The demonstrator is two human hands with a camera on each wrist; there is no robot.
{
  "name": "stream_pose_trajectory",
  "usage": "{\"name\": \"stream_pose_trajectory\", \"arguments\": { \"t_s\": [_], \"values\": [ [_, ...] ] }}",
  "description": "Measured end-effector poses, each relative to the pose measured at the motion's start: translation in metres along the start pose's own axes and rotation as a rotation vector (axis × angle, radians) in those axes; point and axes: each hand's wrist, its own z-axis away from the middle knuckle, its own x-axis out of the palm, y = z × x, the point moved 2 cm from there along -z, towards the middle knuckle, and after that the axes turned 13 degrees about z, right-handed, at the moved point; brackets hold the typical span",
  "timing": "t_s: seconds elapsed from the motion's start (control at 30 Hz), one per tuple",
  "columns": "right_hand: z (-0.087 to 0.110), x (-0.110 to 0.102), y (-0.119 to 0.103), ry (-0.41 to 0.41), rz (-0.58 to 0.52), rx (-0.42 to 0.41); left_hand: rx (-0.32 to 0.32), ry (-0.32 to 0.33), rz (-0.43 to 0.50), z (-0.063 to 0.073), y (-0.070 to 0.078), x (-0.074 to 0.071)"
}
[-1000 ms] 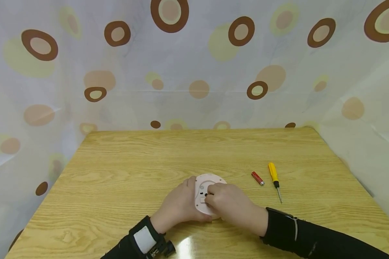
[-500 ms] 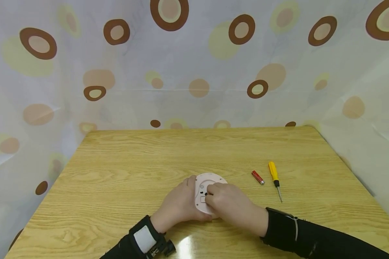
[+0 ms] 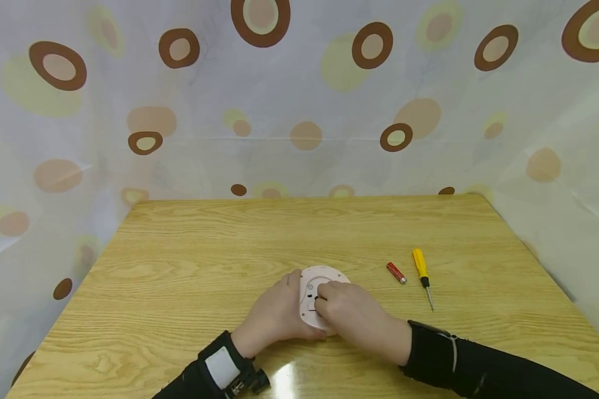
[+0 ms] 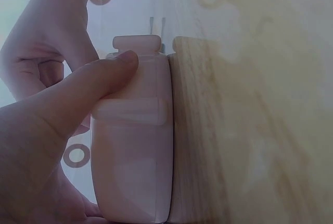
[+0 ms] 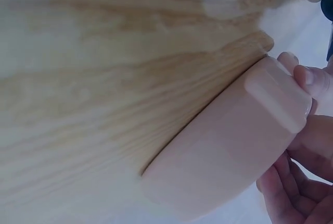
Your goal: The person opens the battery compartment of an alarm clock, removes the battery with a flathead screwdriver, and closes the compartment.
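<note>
A round pale pink device (image 3: 326, 271), which looks like an alarm clock, lies on the table with its back up. Speaker holes, small black controls and a pale panel (image 3: 311, 306) show on that back. My left hand (image 3: 279, 313) grips its left side, the left thumb (image 4: 125, 62) along the near edge beside a small foot (image 4: 136, 43). Over the middle of the back, my right hand (image 3: 354, 313) bends its fingers (image 5: 299, 193) inward at the panel and controls. Those right fingertips hide their spot, and I cannot tell what they pinch.
A red battery (image 3: 396, 273) lies to the right of the clock. Beside it is a screwdriver (image 3: 421, 267) with a yellow handle, its shaft pointing toward the near side. Behind the wooden table (image 3: 204, 238) hangs a patterned sheet (image 3: 279, 83).
Both hands stay almost in place on the clock. A dark line now shows along the lower edge of the pale panel beside the right fingertips.
</note>
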Motion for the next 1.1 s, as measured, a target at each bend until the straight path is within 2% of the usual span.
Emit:
{"name": "stream_pose_trajectory", "arguments": {
  "t_s": [0.23,0.53,0.73,0.87,1.1],
  "values": [
    [-0.0001,0.0009,-0.0001,-0.023,0.0,-0.024,-0.008,0.004,-0.008,-0.0013,-0.0002,-0.0002],
    [-0.0017,-0.0059,-0.0039,-0.129,0.056,-0.055,-0.027,-0.005,-0.012,-0.0012,-0.0001,0.0011],
    [-0.0043,-0.0085,-0.0027,-0.208,-0.013,-0.016,-0.038,-0.016,0.005,0.0002,-0.0003,0.0018],
    [-0.0014,-0.0068,-0.0015,-0.19,-0.061,0.009,-0.04,-0.021,0.009,0.0015,0.0,0.0012],
    [0.0022,-0.0062,0.0019,-0.154,-0.074,0.015,-0.026,-0.006,-0.008,0.0023,0.0013,0.0002]
  ]
}}
